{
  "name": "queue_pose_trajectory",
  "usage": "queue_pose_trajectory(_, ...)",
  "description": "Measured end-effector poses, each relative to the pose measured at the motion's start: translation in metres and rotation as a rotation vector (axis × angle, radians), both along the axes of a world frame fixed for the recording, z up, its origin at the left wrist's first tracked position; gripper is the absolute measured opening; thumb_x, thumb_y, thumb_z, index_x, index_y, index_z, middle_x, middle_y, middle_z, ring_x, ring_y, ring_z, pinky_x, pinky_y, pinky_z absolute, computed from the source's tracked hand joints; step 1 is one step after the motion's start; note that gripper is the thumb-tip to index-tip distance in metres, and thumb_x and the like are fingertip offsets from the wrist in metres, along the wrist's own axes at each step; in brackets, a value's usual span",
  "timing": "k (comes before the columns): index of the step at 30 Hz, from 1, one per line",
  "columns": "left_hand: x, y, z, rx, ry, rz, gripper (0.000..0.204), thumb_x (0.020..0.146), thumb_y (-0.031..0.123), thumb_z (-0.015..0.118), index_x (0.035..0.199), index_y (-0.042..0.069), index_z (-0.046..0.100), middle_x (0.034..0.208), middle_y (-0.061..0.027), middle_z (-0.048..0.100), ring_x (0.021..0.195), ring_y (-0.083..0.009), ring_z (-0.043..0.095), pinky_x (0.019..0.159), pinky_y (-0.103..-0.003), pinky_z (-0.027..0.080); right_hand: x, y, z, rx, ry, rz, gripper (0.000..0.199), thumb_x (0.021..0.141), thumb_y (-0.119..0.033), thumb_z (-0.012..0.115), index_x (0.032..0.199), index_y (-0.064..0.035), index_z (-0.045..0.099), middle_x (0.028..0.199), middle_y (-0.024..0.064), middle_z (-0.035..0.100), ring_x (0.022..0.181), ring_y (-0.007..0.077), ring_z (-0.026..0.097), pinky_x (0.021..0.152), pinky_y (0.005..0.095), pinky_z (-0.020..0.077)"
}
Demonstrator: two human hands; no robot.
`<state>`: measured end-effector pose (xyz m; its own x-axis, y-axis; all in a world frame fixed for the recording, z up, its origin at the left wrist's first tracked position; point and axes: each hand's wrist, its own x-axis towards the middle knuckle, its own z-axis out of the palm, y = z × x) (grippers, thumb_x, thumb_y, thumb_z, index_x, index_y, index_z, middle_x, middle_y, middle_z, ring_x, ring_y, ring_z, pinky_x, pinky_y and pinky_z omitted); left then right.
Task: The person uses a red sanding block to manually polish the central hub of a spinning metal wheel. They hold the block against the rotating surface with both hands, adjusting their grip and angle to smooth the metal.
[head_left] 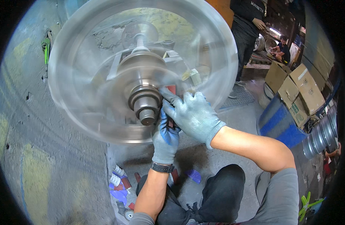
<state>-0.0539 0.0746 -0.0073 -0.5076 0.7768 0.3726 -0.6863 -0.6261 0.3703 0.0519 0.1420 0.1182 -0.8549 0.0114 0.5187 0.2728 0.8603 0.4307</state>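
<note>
Dark trousers point(221, 187) and a grey sleeve fill the lower edge, where the person's knees bend toward the floor point(202, 157). From there two bare forearms rise to gloved hands that meet just right of the threaded shaft point(147, 112). On the left hand point(165, 137) is a grey glove with blue patches, and a dark watch band sits at its wrist; its fingers point upward and close around a small reddish-brown piece point(171, 89), probably an abrasive pad, whose top edge shows just above the fingertips. On the right hand point(193, 112) is a plain grey glove, and it lies over the left with its fingers stretched toward the shaft's collar, pressing the same piece against the metal. So each grip is pressed together on that pad, though most of the pad is hidden between the gloves. Around the shaft a large metal disc point(142, 67) spins, blurred to a pale translucent ring, with the machine's hub and bracket showing through it. Scraps in blue, red and white point(120, 183) lie on the floor near the left elbow. At the right a blue drum point(279, 123) stands beneath stacked cardboard boxes point(300, 92), and ribbed metal rims point(322, 133) lean beside them. Farther back another person in dark clothes point(245, 30) stands, and a second one crouches among more rims.
</note>
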Motion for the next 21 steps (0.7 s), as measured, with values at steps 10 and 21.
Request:
queue_pose_trajectory(10,0.002,0.002,-0.006,0.116,-0.008,-0.020,0.042,0.113,0.012,0.048,0.153,0.001,0.045,0.146,-0.0099,0.058,0.133,-0.0146,0.056,0.112,-0.030,0.046,-0.002,-0.001,0.000,0.016,0.035,0.043,0.028,0.085,-0.022,0.068,0.111,-0.0138,0.075,0.148,0.0092,0.061,0.084,0.0241,0.066,0.070,0.0401,0.0516)
queue_pose_trajectory(21,0.002,0.007,0.001,-0.120,0.027,0.050,0.045,0.113,0.028,0.050,0.154,0.011,0.047,0.152,-0.0058,0.055,0.138,-0.0183,0.053,0.116,-0.038,0.044,0.000,-0.003,0.006,0.108,-0.060,-0.025,0.043,0.083,-0.022,0.068,0.124,-0.0094,0.069,0.151,0.0123,0.059,0.084,0.0242,0.069,0.069,0.0405,0.0521)
